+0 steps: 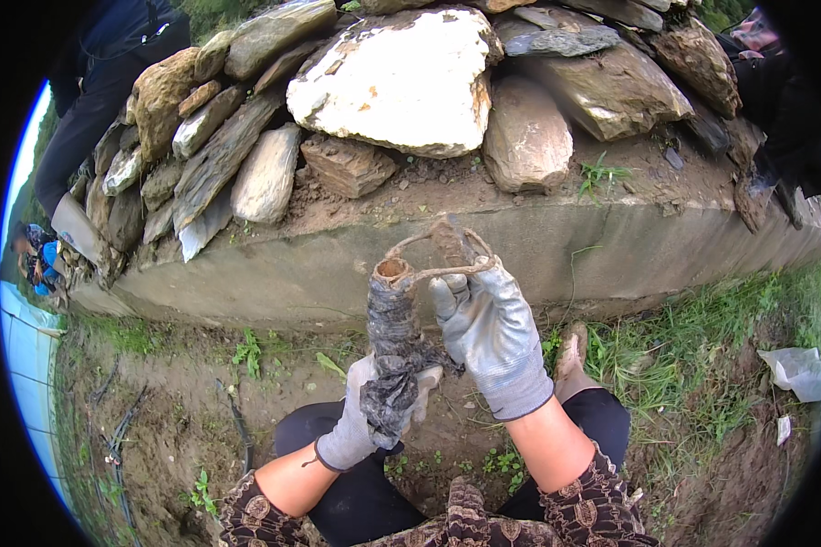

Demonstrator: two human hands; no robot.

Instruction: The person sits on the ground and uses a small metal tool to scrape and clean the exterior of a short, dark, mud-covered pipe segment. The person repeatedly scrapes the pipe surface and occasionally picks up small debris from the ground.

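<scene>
My left hand (pixel 356 410), in a grey-white work glove, grips the lower part of a hand tool's thick handle (pixel 391 321). Dark, crumpled plastic sheeting (pixel 388 400) wraps that handle and bunches over the fingers. The handle's top end is an open, hollow, brown rim. From there a thin, rusty-brown loop (pixel 445 272) curves out to a flat, dirt-covered piece (pixel 451 241) that looks like a small blade. My right hand (pixel 496 328), gloved alike, has its thumb and fingertips on the loop's right side; its other fingers are partly curled.
Ahead runs a low concrete ledge (pixel 328 273) with stacked stones, including a big pale slab (pixel 390 85). People's legs show at left (pixel 75 143) and right (pixel 793 116); another person (pixel 41 260) is farther left. Black tubing (pixel 120 437), grass (pixel 684 355) and a plastic bag (pixel 800 372) lie about.
</scene>
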